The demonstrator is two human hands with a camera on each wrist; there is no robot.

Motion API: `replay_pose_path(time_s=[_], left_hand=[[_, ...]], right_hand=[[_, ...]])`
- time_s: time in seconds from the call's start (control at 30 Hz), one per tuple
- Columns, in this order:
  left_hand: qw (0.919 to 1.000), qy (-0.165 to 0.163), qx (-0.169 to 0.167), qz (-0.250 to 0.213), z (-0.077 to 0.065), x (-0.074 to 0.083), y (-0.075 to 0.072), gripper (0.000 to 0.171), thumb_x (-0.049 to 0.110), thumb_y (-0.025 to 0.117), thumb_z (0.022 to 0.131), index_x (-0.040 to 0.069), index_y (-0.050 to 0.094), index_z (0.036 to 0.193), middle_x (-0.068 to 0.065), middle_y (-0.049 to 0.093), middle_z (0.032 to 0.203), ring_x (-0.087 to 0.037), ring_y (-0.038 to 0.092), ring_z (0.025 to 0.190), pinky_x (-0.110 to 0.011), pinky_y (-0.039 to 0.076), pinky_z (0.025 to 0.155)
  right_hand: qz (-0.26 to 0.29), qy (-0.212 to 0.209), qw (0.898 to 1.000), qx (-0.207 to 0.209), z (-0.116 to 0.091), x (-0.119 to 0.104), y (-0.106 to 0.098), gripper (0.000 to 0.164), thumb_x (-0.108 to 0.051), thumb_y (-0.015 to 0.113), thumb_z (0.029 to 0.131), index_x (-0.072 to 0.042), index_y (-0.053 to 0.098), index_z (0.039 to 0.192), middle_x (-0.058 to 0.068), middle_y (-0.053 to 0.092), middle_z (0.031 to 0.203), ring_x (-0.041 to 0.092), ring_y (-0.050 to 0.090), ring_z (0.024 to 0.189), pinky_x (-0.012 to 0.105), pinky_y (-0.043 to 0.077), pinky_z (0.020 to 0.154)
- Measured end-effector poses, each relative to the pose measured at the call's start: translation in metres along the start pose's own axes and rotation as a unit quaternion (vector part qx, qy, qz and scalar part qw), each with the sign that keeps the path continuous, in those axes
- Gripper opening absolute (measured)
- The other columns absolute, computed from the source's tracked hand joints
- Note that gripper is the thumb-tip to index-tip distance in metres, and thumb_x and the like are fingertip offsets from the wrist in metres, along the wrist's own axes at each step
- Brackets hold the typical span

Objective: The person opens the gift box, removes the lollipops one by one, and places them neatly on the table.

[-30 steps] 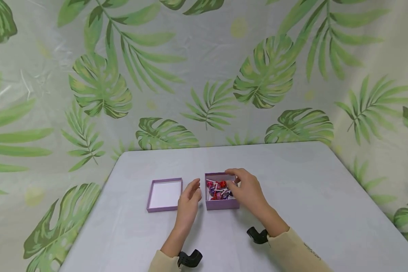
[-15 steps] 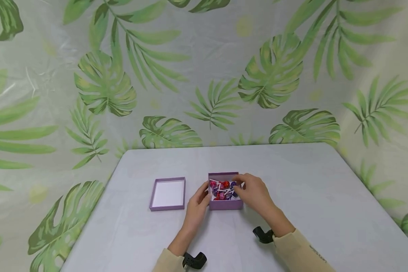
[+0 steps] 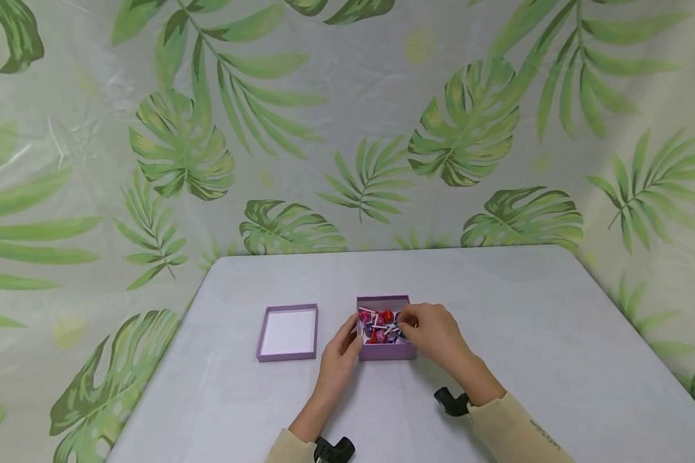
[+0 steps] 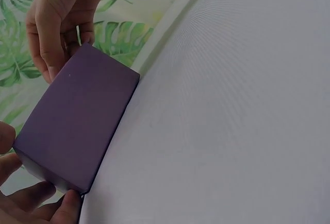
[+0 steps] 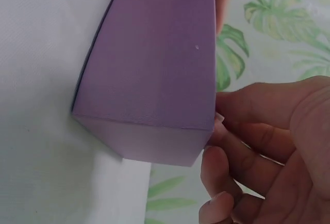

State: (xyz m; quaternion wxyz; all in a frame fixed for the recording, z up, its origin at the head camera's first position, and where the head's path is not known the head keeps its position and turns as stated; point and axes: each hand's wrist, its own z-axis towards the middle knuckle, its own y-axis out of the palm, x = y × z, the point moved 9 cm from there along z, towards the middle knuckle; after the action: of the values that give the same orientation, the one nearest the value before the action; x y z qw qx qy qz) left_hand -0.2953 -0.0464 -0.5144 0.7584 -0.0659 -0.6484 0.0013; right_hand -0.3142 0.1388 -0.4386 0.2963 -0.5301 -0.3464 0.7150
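Observation:
A purple box [image 3: 387,352] with several lollipops [image 3: 380,335] in red, pink and purple wrappers stands on the table. My left hand [image 3: 337,363] rests against its left side; in the left wrist view the fingers [image 4: 36,195] touch the short wall near the corner. Over the box's right rim, my right hand [image 3: 436,334] pinches a lollipop with thumb and forefinger. In the right wrist view a small white bit shows between those fingertips [image 5: 221,100], and the rest of the lollipop is hidden behind the box wall.
A shallow purple lid [image 3: 287,331] with a white inside lies to the left of the box. The white table [image 3: 498,289] reaches back to a leaf-patterned sheet [image 3: 289,128]. Black wrist cameras [image 3: 453,402] sit on both wrists.
My left hand has moved right, from beside the box to touching its left wall. My right hand has gone from spread fingers over the box to a pinch at its right side.

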Motion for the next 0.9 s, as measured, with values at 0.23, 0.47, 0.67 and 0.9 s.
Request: replay_pose_path(time_s=[0.23,0.47,0.67,0.9], left_hand=[[1.0000,-0.005,-0.005,-0.003,-0.007,0.019,0.000,0.048,0.007,0.051,0.104,0.008,0.045,0.152,-0.015,0.042,0.155,-0.038,0.041,0.140,-0.043,0.038,0.110],[0.9999,-0.003,-0.012,0.004,-0.014,0.039,-0.001,0.048,0.008,0.052,0.105,0.008,0.045,0.152,-0.013,0.042,0.155,-0.032,0.041,0.141,-0.039,0.037,0.111],[1.0000,-0.003,-0.008,0.005,-0.012,0.031,0.000,0.047,0.009,0.052,0.105,0.008,0.045,0.152,-0.013,0.042,0.155,-0.032,0.041,0.141,-0.041,0.037,0.112],[0.9999,0.004,0.004,0.010,-0.003,0.003,0.000,0.048,0.015,0.053,0.105,0.015,0.046,0.152,-0.006,0.043,0.155,-0.028,0.041,0.142,-0.042,0.036,0.113]], right_hand=[[0.001,-0.006,1.000,-0.011,0.000,-0.006,0.002,0.007,-0.013,0.079,0.084,-0.016,0.075,0.079,-0.009,0.066,0.073,0.008,0.056,0.065,0.029,0.050,0.058],[-0.007,-0.023,1.000,-0.020,-0.002,-0.011,0.005,0.004,-0.010,0.079,0.085,-0.013,0.078,0.082,-0.008,0.068,0.075,0.006,0.057,0.065,0.028,0.051,0.058],[-0.012,-0.038,0.999,-0.012,-0.003,-0.015,0.002,0.005,-0.010,0.080,0.084,-0.014,0.078,0.082,-0.009,0.068,0.074,0.005,0.057,0.064,0.029,0.050,0.058],[-0.006,-0.044,0.999,-0.010,-0.004,-0.016,-0.004,0.004,-0.012,0.077,0.088,-0.011,0.078,0.084,-0.008,0.068,0.076,0.007,0.055,0.064,0.029,0.050,0.059]])
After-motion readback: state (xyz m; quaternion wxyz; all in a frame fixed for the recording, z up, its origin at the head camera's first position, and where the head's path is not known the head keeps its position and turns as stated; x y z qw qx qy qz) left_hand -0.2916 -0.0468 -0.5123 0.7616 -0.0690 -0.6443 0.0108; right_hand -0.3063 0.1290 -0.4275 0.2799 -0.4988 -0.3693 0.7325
